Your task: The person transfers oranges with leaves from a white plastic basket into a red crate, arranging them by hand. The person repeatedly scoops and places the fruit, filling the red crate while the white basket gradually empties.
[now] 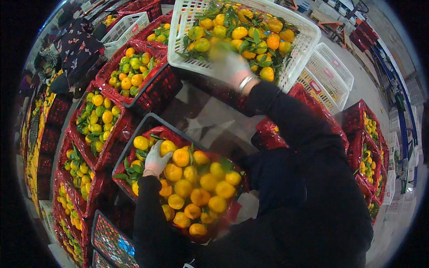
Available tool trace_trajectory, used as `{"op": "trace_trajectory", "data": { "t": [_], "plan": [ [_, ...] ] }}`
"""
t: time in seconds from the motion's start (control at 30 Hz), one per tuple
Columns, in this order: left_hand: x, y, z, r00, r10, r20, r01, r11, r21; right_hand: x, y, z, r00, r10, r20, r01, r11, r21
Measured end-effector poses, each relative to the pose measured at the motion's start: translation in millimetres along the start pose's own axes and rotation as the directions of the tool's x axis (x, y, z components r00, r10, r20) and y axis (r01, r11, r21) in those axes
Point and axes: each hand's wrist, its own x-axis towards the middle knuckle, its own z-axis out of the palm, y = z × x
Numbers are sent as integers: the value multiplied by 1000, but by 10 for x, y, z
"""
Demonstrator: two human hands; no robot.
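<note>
My left hand (157,161), in a white glove with a pinkish cuff, has its thumb and fingers against the side of a yellow mandarin (168,147). That fruit lies among many others in a dark plastic crate (161,121) lined with red film, right before me. Leaves (134,169) stick out beside the glove. Farther off, my gloved right hand (231,68) is blurred over the near side of a white plastic crate (303,31) heaped with leafy mandarins (239,32). A yellow-green blur covers its fingertips, so whether it holds a fruit is unclear.
Red-lined crates of mandarins (125,75) stand in a row along the left. More filled crates (368,160) stand at right, near white crates (330,77). Another person (75,50) in dark patterned clothing is at upper left. A dark mesh crate (112,236) sits at lower left.
</note>
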Motion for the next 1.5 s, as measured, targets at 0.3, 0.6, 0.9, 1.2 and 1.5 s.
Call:
{"op": "trace_trajectory", "data": {
  "t": [0.3,0.6,0.9,1.2,1.5],
  "plan": [
    [-13,48,-16,1000,-2,-5,2,999,-38,300,2372,-216,994,51,-96,-103,723,-683],
    [-40,40,-39,1000,-2,-22,3,1000,25,154,2272,-651,945,256,201,-43,709,-704],
    [-37,40,-60,998,-54,38,54,999,-5,135,1675,-828,948,286,-142,-224,912,344],
    [-45,59,-65,998,-57,12,57,998,-10,-526,-1457,606,907,-194,373,-130,713,689],
    [-46,32,-33,1000,-14,7,14,1000,17,-844,-2060,979,844,-367,390,352,929,112]
  ]
}}
